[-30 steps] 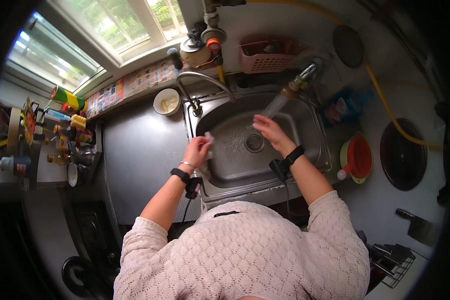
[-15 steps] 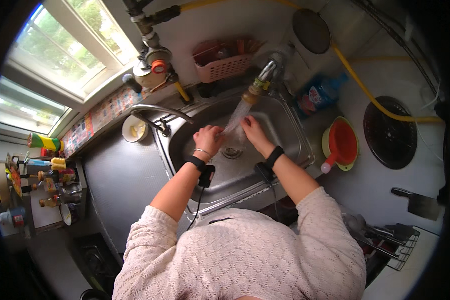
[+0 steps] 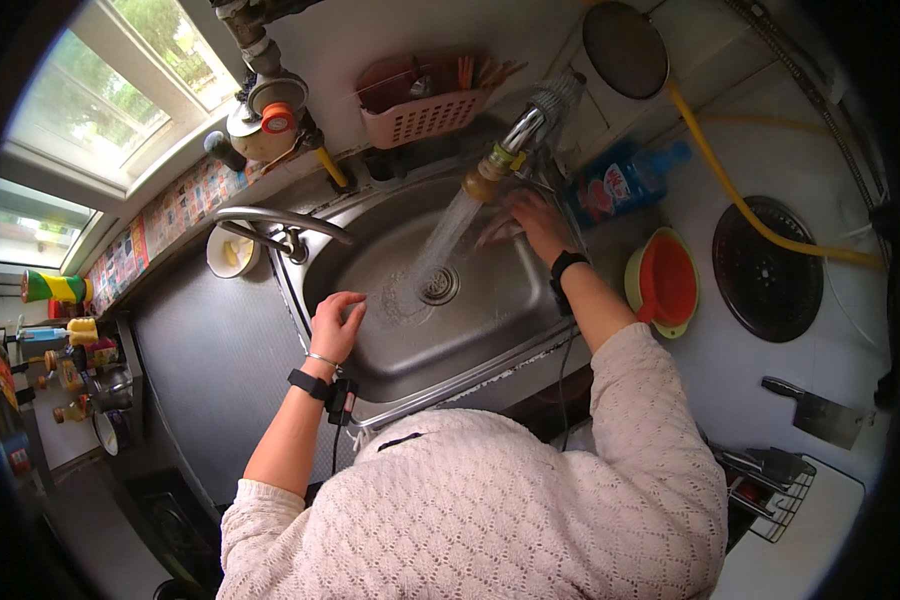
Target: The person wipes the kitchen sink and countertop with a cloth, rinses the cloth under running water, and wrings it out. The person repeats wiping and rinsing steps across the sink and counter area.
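Note:
Water runs from the tap (image 3: 485,178) into the steel sink (image 3: 400,360), striking its floor beside the round drain (image 3: 438,285). My left hand (image 3: 336,325) is over the sink's left side, thumb and fingers apart, holding nothing. At the far right corner of the basin, beyond the stream, my right hand (image 3: 542,225) has its fingers closed on what looks like a pinkish-brown cloth (image 3: 495,230). Motion smears the cloth and fingertips, so the grip's detail is unclear. Each wrist wears a black strap with a cable.
A pink basket (image 3: 425,118) hangs behind the sink. Left stand a curved spout (image 3: 280,215) and a white bowl (image 3: 232,252) with pale pieces. On the right are a blue bottle (image 3: 620,185), a red scoop (image 3: 667,280) in a yellow-green bowl, and a cleaver (image 3: 825,415).
My hands have parted from under the stream. The left moved toward the sink's left side; the right moved to the far right corner, onto the cloth. The view has shifted slightly.

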